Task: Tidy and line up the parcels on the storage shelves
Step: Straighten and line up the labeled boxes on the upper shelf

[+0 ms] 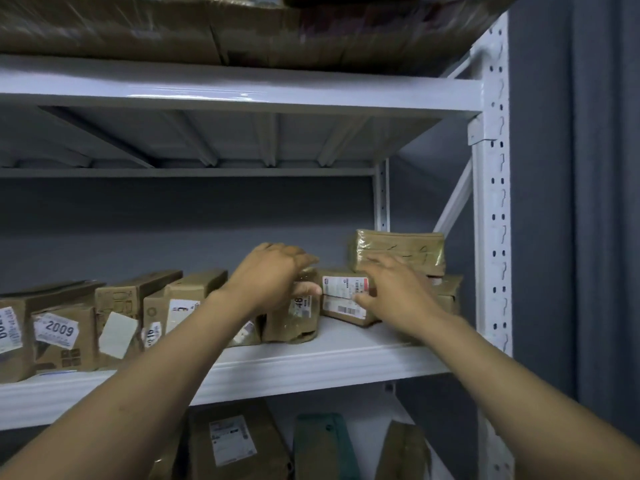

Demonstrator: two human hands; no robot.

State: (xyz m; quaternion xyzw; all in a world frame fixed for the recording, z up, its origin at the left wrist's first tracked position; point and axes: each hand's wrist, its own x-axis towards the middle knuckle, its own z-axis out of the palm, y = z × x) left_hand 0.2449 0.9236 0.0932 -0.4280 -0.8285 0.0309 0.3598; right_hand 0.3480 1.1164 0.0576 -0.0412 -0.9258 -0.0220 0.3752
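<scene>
parcels (119, 306) of brown cardboard with white labels stand in a loose row along the middle shelf (346, 348) of a white metal rack, one at the left bearing a label marked 2009 (59, 330). left hand (273, 277) reaches over a small upright parcel (292, 323) near the right end of the row; its grip is closed on that parcel, fingers curled over the top and thumb pressed to the front face. just right of it lies a flat parcel (344, 303) with a red-and-white label, and a taped parcel (398, 249) rests on top of it, close to the rack's perforated post (491, 202). right hand (396, 294), motion-blurred, has its grip spread: fingers fairly straight against the front of the taped parcel, thumb touching the flat parcel's label, nothing enclosed. upper shelf (242, 88) carries large plastic-wrapped cartons (138, 29). below the middle shelf stand further parcels, among them a labelled brown parcel (235, 441) and a green package (322, 445). grey wall (173, 220) lies behind the rack.
</scene>
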